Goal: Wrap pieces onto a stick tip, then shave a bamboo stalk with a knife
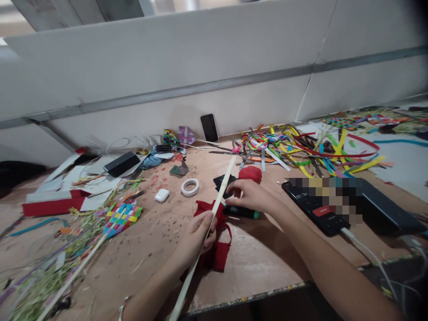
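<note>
1. Long, flat, pale wood-like strip [220, 195]: in the head view, it slants across crumpled red fabric [219, 259] above the brown tabletop [157, 243].
2. Left hand [199, 229] grips it near mid-length; right hand [248, 195] curls beside it, whether touching, I cannot tell.
3. Probably light, springy, fairly stiff, splinter-prone; its flat middle seems the best grip.

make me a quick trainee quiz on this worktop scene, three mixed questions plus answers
1. Which of the person's hands is wrapped around the long, flat, pale wood-like strip?
2. True or false: the white, ring-shaped roll of tape lies flat.
3. Which stands upright?
A. rounded white plastic case
B. rectangular black-screened phone
C. green-ended black marker

Key:
1. The left hand
2. True
3. B
</note>
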The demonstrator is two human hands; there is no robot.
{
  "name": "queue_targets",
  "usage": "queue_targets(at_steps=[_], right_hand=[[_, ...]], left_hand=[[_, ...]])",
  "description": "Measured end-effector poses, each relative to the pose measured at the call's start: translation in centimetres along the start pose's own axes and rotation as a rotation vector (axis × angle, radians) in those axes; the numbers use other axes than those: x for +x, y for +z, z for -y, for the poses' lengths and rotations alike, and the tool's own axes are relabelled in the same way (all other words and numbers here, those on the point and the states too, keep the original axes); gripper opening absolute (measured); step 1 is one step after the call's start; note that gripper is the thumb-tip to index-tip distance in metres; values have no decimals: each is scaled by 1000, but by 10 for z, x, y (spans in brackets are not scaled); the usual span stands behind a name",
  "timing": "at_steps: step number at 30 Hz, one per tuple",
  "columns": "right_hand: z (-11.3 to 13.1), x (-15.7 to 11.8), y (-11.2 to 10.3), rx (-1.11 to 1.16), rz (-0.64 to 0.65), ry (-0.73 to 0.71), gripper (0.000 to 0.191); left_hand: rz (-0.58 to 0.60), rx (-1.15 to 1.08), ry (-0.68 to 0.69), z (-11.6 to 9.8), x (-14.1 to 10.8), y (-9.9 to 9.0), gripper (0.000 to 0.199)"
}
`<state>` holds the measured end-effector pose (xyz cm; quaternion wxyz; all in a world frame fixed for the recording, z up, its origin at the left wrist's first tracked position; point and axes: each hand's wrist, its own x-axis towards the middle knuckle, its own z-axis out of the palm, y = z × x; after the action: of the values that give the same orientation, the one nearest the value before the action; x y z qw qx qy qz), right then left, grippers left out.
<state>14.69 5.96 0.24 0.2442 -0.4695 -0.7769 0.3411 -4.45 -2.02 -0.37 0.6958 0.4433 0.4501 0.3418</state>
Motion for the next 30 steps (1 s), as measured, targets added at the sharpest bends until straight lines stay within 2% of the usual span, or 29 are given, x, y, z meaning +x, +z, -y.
queue_targets(at_steps=[3, 7, 9, 13, 14, 20, 25, 28, 30], right_hand=[[3, -5, -3, -286, 167, -17, 42], [3, -6, -2, -348, 272, 14, 38], [-1, -4, 3, -339, 216, -13, 34], [-15, 4, 19, -431, -80, -38, 33], [-18, 5, 23, -472, -115, -30, 34], [-24, 8, 22, -518, -4, 28, 35], [-10, 12, 19, -436, -152, -52, 29], [10, 36, 29, -284, -137, -88, 28], [27, 63, 41, -163, -99, -49, 30]], left_hand=[[-45, 17, 0, 0, 0, 0, 44], [-42, 22, -12, 0, 0, 0, 46], [-28, 22, -12, -1, 0, 0, 46], [-18, 16, -2, -5, -2, 2, 45], [-22, 17, -5, -6, -3, 3, 45], [-57, 24, 4, -10, -4, 5, 46], [-28, -37, 39, -7, -1, -1, 44], [2, -112, 67, -6, 1, -4, 45], [15, -150, 93, -6, 2, -4, 46]])
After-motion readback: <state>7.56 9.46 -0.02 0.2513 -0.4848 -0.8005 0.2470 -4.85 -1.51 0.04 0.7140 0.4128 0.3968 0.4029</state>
